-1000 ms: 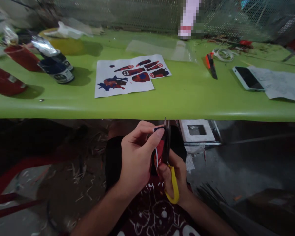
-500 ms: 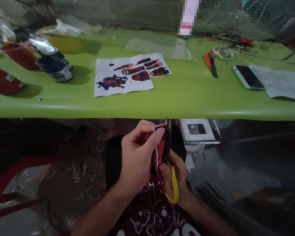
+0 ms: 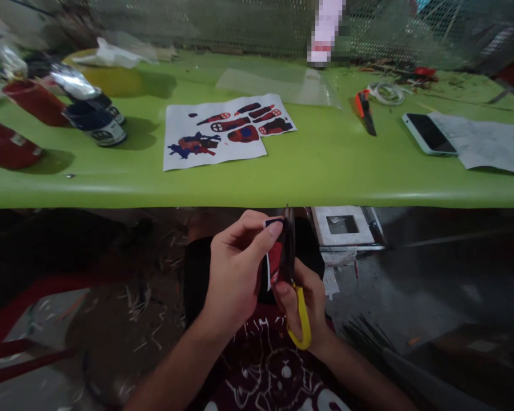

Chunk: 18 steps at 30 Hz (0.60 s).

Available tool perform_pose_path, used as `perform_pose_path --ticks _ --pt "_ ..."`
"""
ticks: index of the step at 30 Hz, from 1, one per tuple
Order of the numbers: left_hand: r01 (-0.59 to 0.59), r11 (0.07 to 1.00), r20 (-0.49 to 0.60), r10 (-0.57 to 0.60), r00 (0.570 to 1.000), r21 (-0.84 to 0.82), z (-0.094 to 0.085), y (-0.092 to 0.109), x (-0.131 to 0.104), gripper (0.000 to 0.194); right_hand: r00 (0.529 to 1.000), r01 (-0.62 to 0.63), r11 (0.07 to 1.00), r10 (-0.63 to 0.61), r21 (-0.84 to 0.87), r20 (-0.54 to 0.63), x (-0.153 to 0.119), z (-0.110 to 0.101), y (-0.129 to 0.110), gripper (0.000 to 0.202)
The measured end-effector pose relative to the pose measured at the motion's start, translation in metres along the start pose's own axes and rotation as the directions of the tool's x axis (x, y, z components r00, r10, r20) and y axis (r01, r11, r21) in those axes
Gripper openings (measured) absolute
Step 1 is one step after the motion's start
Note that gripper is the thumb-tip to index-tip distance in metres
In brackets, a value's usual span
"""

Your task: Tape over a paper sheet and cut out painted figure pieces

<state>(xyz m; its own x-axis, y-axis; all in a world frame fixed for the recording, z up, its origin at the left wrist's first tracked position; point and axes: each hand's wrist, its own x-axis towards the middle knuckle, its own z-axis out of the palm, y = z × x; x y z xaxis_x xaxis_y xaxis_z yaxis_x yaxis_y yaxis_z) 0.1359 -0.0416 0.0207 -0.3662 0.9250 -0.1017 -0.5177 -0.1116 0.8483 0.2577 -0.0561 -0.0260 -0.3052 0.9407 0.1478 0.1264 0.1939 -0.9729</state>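
Between its thumb and fingers my left hand (image 3: 237,268) pinches a small printed paper piece (image 3: 274,260), dark blue and red with a white edge. My right hand (image 3: 306,302) is closed round the yellow handle of the scissors (image 3: 289,240), whose dark blades point up along the right side of the piece and look nearly closed. Both hands are above my lap, just below the table's front edge. On the green table (image 3: 317,165) lies a white printed sheet (image 3: 240,149) with red, blue and black shapes and a notched lower right corner.
At the left stand a dark blue jar (image 3: 98,123) and red containers (image 3: 11,142). An orange cutter (image 3: 364,111), a phone (image 3: 430,134) and papers (image 3: 497,142) lie at the right. Clear plastic (image 3: 278,85) is behind the sheet. A framed item (image 3: 345,225) sits below the table.
The scissor blades have come closer together. The paper piece in my left hand has tilted and shifted slightly left, and its white edge now looks straighter.
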Motion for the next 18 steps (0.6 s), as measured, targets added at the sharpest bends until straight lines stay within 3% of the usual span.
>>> perform_pose_path --ticks 5,9,15,18 --pt "0.095 0.994 -0.022 -0.096 0.995 -0.051 -0.003 -0.001 0.004 0.01 0.996 -0.073 0.997 0.073 0.01 -0.042 -0.002 -0.002 0.005 0.049" --pt "0.179 0.982 -0.04 -0.181 0.983 -0.056 -0.005 0.001 0.003 0.013 0.996 -0.083 0.995 0.083 0.053 -0.009 -0.003 -0.007 0.011 0.042" --pt "0.227 0.972 0.005 -0.227 0.974 -0.065 -0.01 0.007 0.007 0.018 0.994 -0.09 0.996 0.089 0.021 0.059 0.003 -0.035 0.022 0.039" --pt "0.221 0.975 0.043 -0.22 0.975 -0.031 -0.015 0.008 0.01 0.017 0.991 -0.131 0.99 0.13 0.049 0.004 0.005 -0.049 0.028 0.035"
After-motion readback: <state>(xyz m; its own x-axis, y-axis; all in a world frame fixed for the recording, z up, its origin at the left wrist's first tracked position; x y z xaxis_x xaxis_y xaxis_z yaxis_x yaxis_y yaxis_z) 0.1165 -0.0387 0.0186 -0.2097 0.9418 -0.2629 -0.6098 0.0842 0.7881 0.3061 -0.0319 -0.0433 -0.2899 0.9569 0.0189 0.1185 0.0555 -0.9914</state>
